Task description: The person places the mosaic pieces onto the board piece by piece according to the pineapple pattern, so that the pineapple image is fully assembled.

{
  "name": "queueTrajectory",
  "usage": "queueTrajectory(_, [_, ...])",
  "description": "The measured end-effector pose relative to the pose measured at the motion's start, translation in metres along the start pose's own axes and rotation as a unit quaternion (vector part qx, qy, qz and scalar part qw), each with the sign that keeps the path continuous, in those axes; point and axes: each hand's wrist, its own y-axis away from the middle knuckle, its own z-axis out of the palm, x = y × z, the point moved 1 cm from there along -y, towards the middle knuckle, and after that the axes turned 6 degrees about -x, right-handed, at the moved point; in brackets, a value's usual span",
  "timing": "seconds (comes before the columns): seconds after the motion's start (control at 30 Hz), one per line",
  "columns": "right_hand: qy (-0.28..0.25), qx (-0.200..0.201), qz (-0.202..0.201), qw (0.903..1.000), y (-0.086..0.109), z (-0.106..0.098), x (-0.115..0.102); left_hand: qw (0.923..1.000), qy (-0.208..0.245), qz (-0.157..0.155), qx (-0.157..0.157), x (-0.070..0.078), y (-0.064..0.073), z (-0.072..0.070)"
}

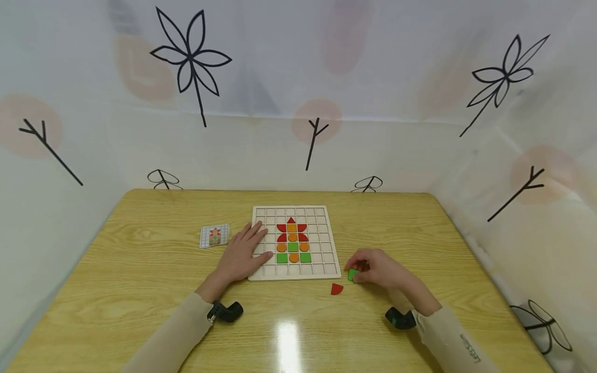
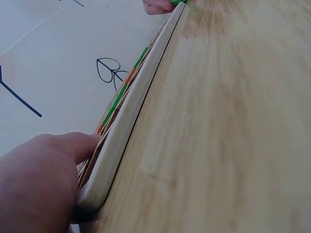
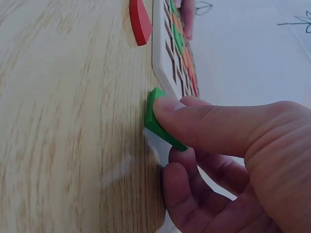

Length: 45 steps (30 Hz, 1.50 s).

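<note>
Between thumb and fingers, my right hand (image 1: 380, 268) pinches a green square piece (image 3: 158, 119) just off the board's lower right corner. My left hand (image 1: 242, 254) rests with spread fingers on the left side of a pale wooden grid board (image 1: 322, 270). Red, orange and green pieces sit in the board's middle cells: a red triangle (image 1: 291, 220) on top, red quarter circles, orange circles, and green squares (image 1: 293, 247). A loose red quarter-circle piece (image 1: 337, 289) lies on the table below the board, left of my right hand.
A small printed card (image 1: 214, 236) with a coloured grid pattern lies left of the board, near my left fingers. The wooden table (image 1: 396, 223) meets a white cloth backdrop (image 1: 261, 150) with plant drawings behind and at the sides.
</note>
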Motion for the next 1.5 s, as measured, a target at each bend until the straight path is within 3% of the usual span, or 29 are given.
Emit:
queueTrajectory(0.2, [-0.019,0.004,0.017,0.9997,0.001,-0.003,0.001,1.0000,0.003,-0.004,-0.004,0.002,0.001,-0.001])
queueTrajectory(0.43, [-0.031,0.023,0.007,0.9992,-0.002,-0.007,0.001,1.0000,0.001,-0.006,-0.006,0.001,0.000,-0.001])
queueTrajectory(0.77, [-0.046,0.068,0.015,0.9965,-0.021,0.006,-0.016,1.0000,-0.001,-0.006,-0.006,0.001,0.000,-0.001])
queueTrajectory(1.13, [-0.084,0.067,-0.035,0.9936,-0.056,0.035,-0.036,1.0000,-0.004,-0.006,-0.007,0.001,0.000,0.000])
queueTrajectory(1.5, [-0.069,0.057,-0.071,0.9934,-0.078,0.051,-0.056,1.0000,-0.001,-0.004,-0.005,0.001,0.000,0.000])
